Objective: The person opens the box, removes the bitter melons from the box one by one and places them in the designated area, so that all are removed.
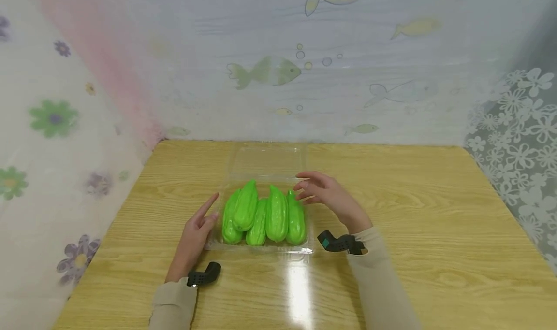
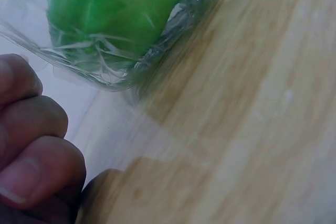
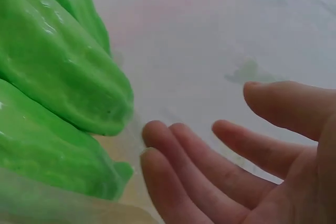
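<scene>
Several glossy, ribbed green bitter melons [image 1: 277,214] lie side by side in a clear plastic clamshell box [image 1: 265,249], one of them leaning over its neighbours. The box's lid [image 1: 267,162] is folded back towards the wall. At the box's left side is my left hand [image 1: 196,231], index finger extended and thumb near the rim; its other fingers [image 2: 44,166] are bent below the box corner in the left wrist view. My right hand [image 1: 332,197] hovers by the box's right back corner, fingers spread and loosely bent, holding nothing. In the right wrist view its fingertips are apart from the melons.
The box stands on a wooden table [image 1: 413,199] whose back edge meets a wall covering [image 1: 261,107] printed with fish. Flowered sheets hang at left and right. A black wrist mount [image 1: 335,242] sits on the right sleeve, another [image 1: 205,274] on the left.
</scene>
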Demonstrator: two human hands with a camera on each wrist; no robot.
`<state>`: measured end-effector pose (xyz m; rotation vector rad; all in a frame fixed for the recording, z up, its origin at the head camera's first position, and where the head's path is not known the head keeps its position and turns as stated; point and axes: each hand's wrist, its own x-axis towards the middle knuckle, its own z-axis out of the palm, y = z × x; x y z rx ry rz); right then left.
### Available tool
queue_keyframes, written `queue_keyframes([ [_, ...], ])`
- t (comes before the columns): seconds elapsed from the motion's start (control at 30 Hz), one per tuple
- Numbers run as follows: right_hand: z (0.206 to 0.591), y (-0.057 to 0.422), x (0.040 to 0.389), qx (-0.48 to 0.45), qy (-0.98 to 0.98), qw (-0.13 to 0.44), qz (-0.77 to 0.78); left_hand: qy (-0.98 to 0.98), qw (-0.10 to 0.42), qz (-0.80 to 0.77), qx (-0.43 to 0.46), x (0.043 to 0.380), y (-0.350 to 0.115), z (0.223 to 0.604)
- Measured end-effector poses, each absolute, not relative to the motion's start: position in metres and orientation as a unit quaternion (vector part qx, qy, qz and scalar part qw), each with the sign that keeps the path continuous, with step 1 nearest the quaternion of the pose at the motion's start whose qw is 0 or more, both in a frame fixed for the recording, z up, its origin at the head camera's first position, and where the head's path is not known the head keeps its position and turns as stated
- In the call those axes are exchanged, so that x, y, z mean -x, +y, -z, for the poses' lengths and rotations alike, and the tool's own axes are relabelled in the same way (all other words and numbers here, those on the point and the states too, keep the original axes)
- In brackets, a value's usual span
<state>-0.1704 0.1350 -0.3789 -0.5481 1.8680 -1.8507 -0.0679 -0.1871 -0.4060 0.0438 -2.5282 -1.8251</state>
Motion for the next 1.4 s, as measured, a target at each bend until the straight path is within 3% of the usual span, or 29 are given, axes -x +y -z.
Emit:
queue_keyframes([
  [0.2, 0.376, 0.125, 0.163, 0.212, 0.710, 0.244, 0.626, -0.812, 0.016, 0.583, -0.013, 0.068, -0.186, 0.406],
  [0.83, 0.374, 0.098, 0.154, 0.211, 0.851, 0.156, 0.455, -0.808, 0.011, 0.589, -0.018, 0.068, -0.186, 0.405],
  [1.4, 0.370, 0.090, 0.147, 0.279, 0.897, 0.141, 0.312, -0.805, 0.014, 0.593, -0.013, 0.070, -0.185, 0.408],
])
